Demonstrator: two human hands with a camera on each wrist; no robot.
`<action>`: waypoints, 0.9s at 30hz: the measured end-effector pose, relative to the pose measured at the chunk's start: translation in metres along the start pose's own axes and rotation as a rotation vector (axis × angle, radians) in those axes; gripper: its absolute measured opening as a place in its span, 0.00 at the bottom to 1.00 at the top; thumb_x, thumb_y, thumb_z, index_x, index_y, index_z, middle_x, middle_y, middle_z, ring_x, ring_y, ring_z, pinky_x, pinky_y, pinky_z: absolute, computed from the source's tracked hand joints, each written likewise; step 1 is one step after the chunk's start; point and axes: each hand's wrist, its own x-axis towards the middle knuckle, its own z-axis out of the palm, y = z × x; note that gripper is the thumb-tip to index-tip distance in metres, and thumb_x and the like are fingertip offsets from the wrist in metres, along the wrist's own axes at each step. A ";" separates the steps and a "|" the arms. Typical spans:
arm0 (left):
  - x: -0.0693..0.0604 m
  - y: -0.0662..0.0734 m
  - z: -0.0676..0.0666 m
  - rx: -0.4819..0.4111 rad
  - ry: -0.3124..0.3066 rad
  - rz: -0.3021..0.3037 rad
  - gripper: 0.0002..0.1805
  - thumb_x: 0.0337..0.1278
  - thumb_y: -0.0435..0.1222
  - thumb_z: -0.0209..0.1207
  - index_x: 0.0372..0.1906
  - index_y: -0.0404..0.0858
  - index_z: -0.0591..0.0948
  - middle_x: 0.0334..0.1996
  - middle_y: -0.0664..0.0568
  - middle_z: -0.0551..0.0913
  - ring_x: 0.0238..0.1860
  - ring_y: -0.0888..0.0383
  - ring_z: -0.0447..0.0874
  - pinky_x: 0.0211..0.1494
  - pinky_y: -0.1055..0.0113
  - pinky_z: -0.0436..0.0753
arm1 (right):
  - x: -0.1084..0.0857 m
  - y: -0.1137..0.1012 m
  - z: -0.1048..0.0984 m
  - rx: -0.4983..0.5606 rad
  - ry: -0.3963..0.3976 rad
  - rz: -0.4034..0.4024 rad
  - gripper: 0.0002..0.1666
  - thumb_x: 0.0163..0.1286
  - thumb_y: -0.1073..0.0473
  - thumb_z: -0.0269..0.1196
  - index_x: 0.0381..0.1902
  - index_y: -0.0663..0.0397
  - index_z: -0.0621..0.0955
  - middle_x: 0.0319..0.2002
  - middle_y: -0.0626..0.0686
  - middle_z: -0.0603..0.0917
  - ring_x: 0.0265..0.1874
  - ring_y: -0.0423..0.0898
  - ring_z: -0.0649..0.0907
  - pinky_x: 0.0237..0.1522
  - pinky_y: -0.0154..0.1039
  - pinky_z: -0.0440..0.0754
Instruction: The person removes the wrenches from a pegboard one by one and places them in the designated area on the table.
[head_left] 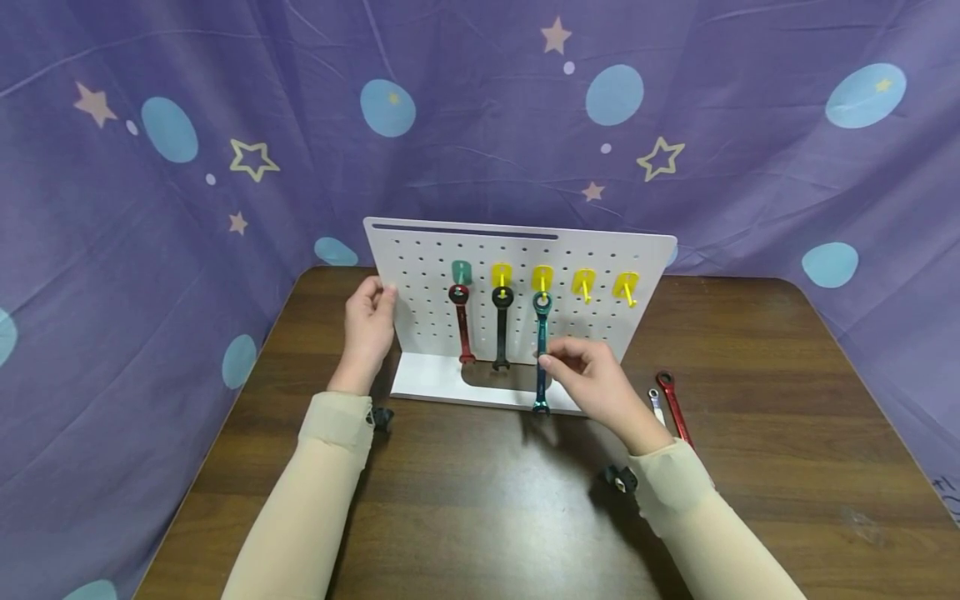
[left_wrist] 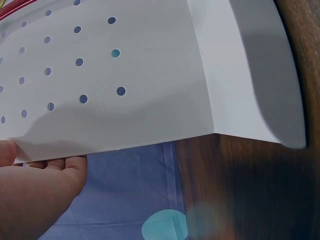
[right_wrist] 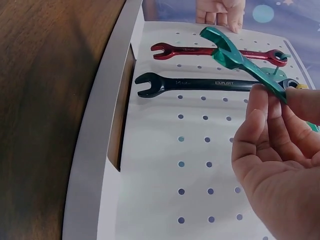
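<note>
A white pegboard stand (head_left: 420, 292) stands upright on the table. My left hand (head_left: 367, 329) grips its left edge, thumb in front and fingers behind, as the left wrist view shows. My right hand (head_left: 592, 383) pinches a green combination wrench (head_left: 542, 333) by its shank. The wrench's ring end is at the middle yellow hook (head_left: 543, 278); the hook tip shows within the ring. In the right wrist view its open end (right_wrist: 222, 47) tilts out from the board. To the left, a red wrench (head_left: 463, 329) hangs from a green hook (head_left: 461, 271) and a black wrench (head_left: 502, 329) from a yellow one.
Two more yellow hooks, one of them at the far right (head_left: 627, 287), hold nothing. On the wooden table (head_left: 450, 508), right of the stand, lie a red wrench (head_left: 675, 404) and a small silver wrench (head_left: 656, 406), partly behind the right forearm. A purple curtain (head_left: 480, 167) hangs behind.
</note>
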 end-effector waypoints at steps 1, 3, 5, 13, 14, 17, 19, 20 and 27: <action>0.000 -0.001 0.000 0.001 -0.001 0.002 0.10 0.76 0.25 0.50 0.47 0.19 0.77 0.22 0.49 0.68 0.25 0.64 0.62 0.29 0.72 0.63 | 0.000 0.000 0.000 0.003 -0.002 0.004 0.05 0.72 0.72 0.63 0.39 0.68 0.85 0.33 0.61 0.85 0.27 0.49 0.79 0.29 0.35 0.76; 0.006 -0.012 0.001 -0.007 0.004 0.004 0.10 0.76 0.25 0.50 0.47 0.20 0.78 0.22 0.49 0.68 0.25 0.63 0.62 0.28 0.71 0.63 | -0.001 -0.001 0.001 0.013 -0.005 0.010 0.05 0.72 0.72 0.62 0.39 0.68 0.85 0.33 0.61 0.85 0.28 0.53 0.80 0.29 0.35 0.76; 0.011 -0.025 0.001 -0.013 0.006 0.002 0.10 0.76 0.26 0.50 0.48 0.22 0.78 0.23 0.50 0.68 0.25 0.62 0.62 0.28 0.71 0.63 | -0.001 -0.002 0.001 0.019 -0.006 0.009 0.05 0.72 0.72 0.62 0.39 0.69 0.85 0.32 0.61 0.85 0.28 0.54 0.80 0.29 0.35 0.76; 0.020 -0.046 0.002 -0.030 0.012 0.011 0.10 0.77 0.30 0.53 0.47 0.26 0.80 0.23 0.51 0.69 0.25 0.60 0.64 0.28 0.70 0.64 | -0.001 -0.004 0.001 0.055 -0.014 -0.004 0.05 0.71 0.74 0.62 0.39 0.70 0.85 0.31 0.61 0.85 0.26 0.41 0.81 0.31 0.34 0.79; 0.020 -0.046 0.002 -0.033 0.013 0.015 0.09 0.76 0.30 0.53 0.47 0.26 0.80 0.23 0.50 0.69 0.25 0.60 0.64 0.28 0.69 0.64 | -0.001 -0.004 0.001 0.061 -0.015 -0.005 0.05 0.71 0.74 0.62 0.39 0.71 0.85 0.31 0.61 0.85 0.27 0.40 0.81 0.31 0.35 0.79; 0.020 -0.045 0.002 -0.035 0.012 0.013 0.09 0.76 0.30 0.53 0.47 0.26 0.80 0.23 0.51 0.68 0.25 0.61 0.63 0.27 0.70 0.63 | 0.001 0.009 0.002 0.075 -0.012 0.005 0.05 0.72 0.74 0.62 0.40 0.71 0.85 0.32 0.61 0.85 0.27 0.42 0.82 0.32 0.35 0.80; 0.019 -0.044 0.002 -0.032 0.012 0.003 0.10 0.77 0.30 0.53 0.47 0.26 0.80 0.23 0.51 0.68 0.25 0.61 0.63 0.27 0.70 0.63 | 0.002 0.018 0.003 0.082 -0.010 0.010 0.05 0.72 0.73 0.62 0.41 0.70 0.85 0.32 0.60 0.85 0.27 0.43 0.82 0.33 0.37 0.81; 0.019 -0.043 0.002 -0.031 0.012 -0.003 0.10 0.77 0.30 0.52 0.47 0.26 0.79 0.23 0.51 0.68 0.25 0.61 0.63 0.27 0.71 0.63 | 0.003 0.023 0.003 0.083 -0.008 0.013 0.05 0.72 0.72 0.62 0.41 0.70 0.85 0.32 0.59 0.86 0.27 0.43 0.82 0.33 0.37 0.81; 0.015 -0.032 0.003 -0.021 0.010 -0.007 0.10 0.76 0.26 0.50 0.48 0.21 0.78 0.23 0.47 0.68 0.24 0.61 0.61 0.26 0.71 0.61 | 0.004 0.032 0.003 0.109 -0.004 -0.010 0.05 0.73 0.66 0.65 0.41 0.62 0.86 0.32 0.54 0.86 0.28 0.47 0.84 0.34 0.38 0.81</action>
